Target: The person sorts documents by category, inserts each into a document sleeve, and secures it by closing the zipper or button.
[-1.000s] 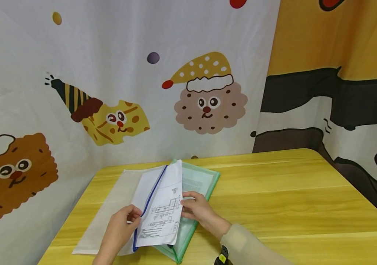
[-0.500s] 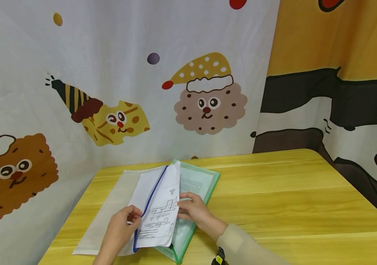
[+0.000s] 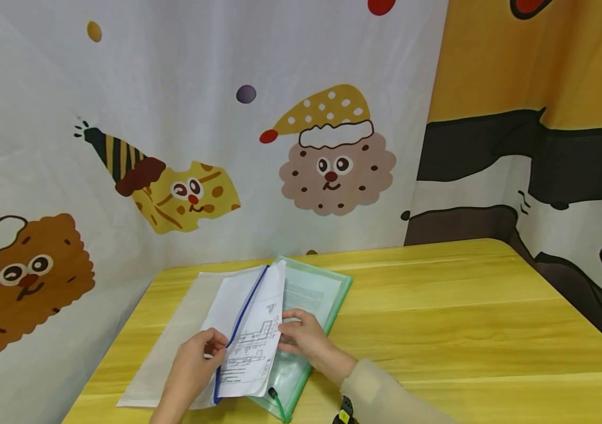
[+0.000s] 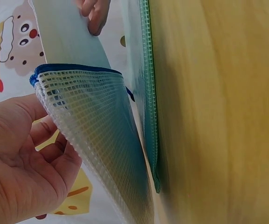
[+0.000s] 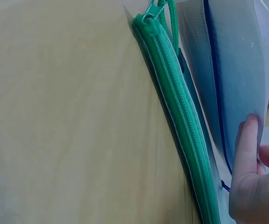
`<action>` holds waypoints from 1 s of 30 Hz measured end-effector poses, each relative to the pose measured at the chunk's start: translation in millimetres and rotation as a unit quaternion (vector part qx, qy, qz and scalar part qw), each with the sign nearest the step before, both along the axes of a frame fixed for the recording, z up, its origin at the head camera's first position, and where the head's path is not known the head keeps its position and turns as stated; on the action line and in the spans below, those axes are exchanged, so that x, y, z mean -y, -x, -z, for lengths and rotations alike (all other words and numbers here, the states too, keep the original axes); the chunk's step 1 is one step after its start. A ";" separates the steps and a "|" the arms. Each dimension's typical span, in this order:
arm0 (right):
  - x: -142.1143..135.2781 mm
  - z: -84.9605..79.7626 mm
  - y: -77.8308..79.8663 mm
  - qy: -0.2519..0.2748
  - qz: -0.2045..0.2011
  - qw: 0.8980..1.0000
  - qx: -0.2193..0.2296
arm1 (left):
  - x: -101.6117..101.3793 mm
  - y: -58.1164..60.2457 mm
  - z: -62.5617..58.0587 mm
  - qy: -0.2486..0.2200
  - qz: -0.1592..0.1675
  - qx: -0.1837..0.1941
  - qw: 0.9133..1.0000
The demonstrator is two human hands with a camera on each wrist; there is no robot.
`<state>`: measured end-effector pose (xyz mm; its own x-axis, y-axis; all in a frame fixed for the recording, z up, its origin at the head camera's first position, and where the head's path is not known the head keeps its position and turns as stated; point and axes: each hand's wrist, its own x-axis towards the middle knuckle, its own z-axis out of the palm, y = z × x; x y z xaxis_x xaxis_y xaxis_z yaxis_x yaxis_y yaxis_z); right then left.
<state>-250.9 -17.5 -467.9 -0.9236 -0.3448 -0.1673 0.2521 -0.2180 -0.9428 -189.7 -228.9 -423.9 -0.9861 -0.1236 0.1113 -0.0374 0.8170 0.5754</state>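
Observation:
A whitish mesh zip file bag (image 3: 173,341) with a blue zip lies on the left of the table. My left hand (image 3: 195,362) pinches its blue-zipped edge, and the left wrist view shows the thumb hidden behind the mesh (image 4: 97,112). Printed sheets of paper (image 3: 250,353) with line drawings stick out of the bag's opening, their left part inside it. My right hand (image 3: 306,337) pinches the sheets' right edge between thumb and fingers (image 5: 248,140). Under the sheets lies a green zip file bag (image 3: 311,288) with papers in it.
The green zip (image 5: 185,112) runs along the green bag's right side, with a corded pull (image 3: 278,403) at its near end. A yellow wood-grain table (image 3: 438,318) extends to the right. A cartoon-print curtain (image 3: 200,88) hangs behind.
My right hand has moved a little left with the sheets, which now reach deeper into the blue-zipped bag. More of the green bag and its zip pull shows. The left hand has stayed put.

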 end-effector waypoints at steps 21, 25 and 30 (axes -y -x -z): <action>17.0 0.2 -2.4 0.011 -0.010 1.000 0.003 | -2.1 -0.9 -0.3 -0.008 0.007 -0.005 1.000; 21.6 -1.0 -2.7 0.014 -0.007 1.000 0.004 | -3.2 -1.5 -0.7 -0.011 0.012 -0.010 1.000; 27.2 -2.7 -2.3 0.017 -0.003 1.000 0.006 | -3.8 -2.1 -0.6 -0.016 0.019 -0.022 0.999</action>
